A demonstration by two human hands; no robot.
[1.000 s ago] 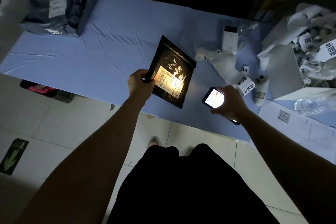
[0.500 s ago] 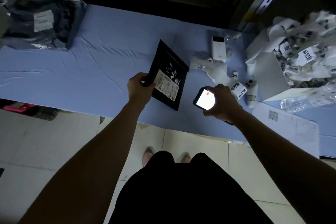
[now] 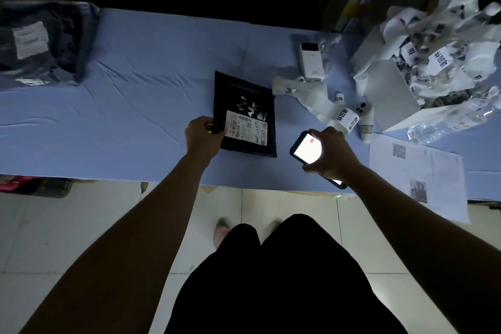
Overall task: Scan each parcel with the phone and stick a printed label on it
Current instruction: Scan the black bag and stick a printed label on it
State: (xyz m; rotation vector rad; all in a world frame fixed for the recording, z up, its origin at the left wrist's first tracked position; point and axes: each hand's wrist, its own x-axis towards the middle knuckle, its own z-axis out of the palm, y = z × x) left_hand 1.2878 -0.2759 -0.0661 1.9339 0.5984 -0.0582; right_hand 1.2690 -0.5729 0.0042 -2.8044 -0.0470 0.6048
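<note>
Now: black parcel pinched at its left edge, lit phone just to its right

Far left on the pale blue cloth-covered table [image 3: 135, 106] lies a grey plastic mailing bag [image 3: 43, 43] with a white label on top, well apart from both hands. Towards the middle, the left hand [image 3: 203, 138] pinches the flat black plastic parcel [image 3: 245, 95] at its near left edge, thumb on top and fingers curled under. The parcel stretches away from that grip to the right and far side, so the hand holds only one corner of it. Its white printed shipping label [image 3: 246, 129] faces up just beside the thumb. Whether the parcel lies fully on the cloth cannot be told. To the right, near but not touching the parcel, the right hand [image 3: 333, 156] is wrapped round a black smartphone [image 3: 305, 149] whose screen glows white and faces up. Beyond that hand runs a curling strip of white printed labels [image 3: 343, 116], and farther back stands a small white box-shaped device [image 3: 311, 59]. At the far right an open white carton [image 3: 390, 95] is heaped with crumpled label backing, a clear plastic bottle [image 3: 447, 122] lies against it, and a white sheet with a QR code [image 3: 423, 168] hangs over the near table edge.
</note>
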